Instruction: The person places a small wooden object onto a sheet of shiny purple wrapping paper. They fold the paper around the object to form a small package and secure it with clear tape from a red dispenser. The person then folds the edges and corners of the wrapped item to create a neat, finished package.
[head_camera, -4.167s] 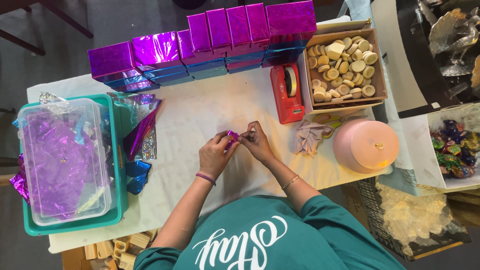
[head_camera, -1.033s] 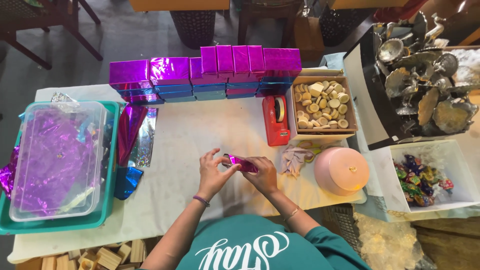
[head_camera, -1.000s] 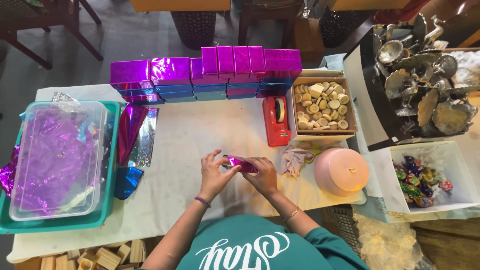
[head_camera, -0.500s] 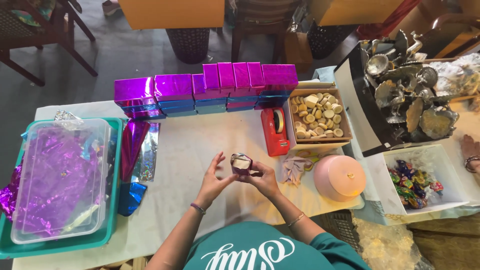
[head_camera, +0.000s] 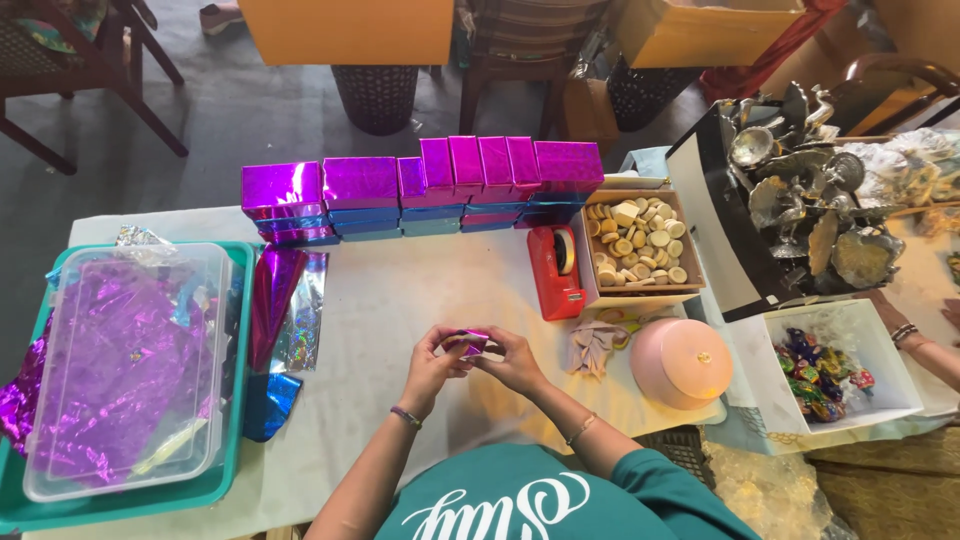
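Observation:
Both of my hands meet over the middle of the white-covered table (head_camera: 400, 290). My left hand (head_camera: 432, 366) and my right hand (head_camera: 512, 360) pinch a small piece wrapped in shiny purple foil (head_camera: 467, 343) between their fingertips. A band circles each wrist. Part of the piece is hidden by my fingers.
Purple foil-wrapped boxes (head_camera: 420, 185) are stacked along the far edge. A red tape dispenser (head_camera: 556, 271), a cardboard box of pale round pieces (head_camera: 640, 242) and a pink round lid (head_camera: 682, 361) stand right. A clear tub of purple foil (head_camera: 125, 365) sits in a teal tray left. Another person's hand (head_camera: 945, 325) is far right.
The view has tilted up, showing more floor and chairs beyond the table. My hands stay together and have turned the foil piece between the fingers.

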